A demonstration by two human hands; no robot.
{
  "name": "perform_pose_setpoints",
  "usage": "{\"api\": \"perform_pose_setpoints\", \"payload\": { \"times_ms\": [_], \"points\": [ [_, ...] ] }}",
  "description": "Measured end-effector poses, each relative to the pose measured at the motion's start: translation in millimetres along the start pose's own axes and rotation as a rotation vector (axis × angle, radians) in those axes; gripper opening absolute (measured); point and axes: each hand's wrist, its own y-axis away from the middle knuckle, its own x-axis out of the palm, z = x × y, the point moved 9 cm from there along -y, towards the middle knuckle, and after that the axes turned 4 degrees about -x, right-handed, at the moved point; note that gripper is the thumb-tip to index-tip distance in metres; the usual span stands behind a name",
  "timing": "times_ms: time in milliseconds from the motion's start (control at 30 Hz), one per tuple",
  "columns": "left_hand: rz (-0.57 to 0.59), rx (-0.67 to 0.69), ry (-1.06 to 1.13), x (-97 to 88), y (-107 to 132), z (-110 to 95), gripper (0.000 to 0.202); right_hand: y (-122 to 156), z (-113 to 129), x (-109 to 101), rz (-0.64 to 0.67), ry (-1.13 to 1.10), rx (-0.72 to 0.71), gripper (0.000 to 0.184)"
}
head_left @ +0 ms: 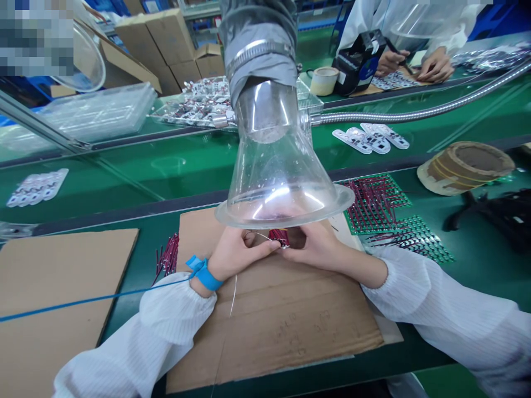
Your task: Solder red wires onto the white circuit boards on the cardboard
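Cardboard sheet [274, 326] on green workbench [456, 293], cartons [161, 50] beyond

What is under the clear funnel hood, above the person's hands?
Under the clear funnel hood, the left hand and right hand pinch a small red part above a cardboard sheet. Their fingers cover most of that part.

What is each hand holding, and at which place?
The left hand pinches a thin silver wire; the right hand holds a small red-wired part at its lower end.
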Motion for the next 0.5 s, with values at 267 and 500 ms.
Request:
{"api": "perform_pose_setpoints", "payload": {
  "times_ms": [267,500],
  "points": [
    [0.005,-0.013,-0.008,-0.4,0.3,3.0,0.043,-0.1,-1.3,4.0,0.038,0.011,-0.026,0.06],
    [-0.004,0.003,0.006,-0.3,-0.5,3.8,0.05,2.4,7.3,6.2,0.055,0.045,-0.14,0.06]
  ]
}}
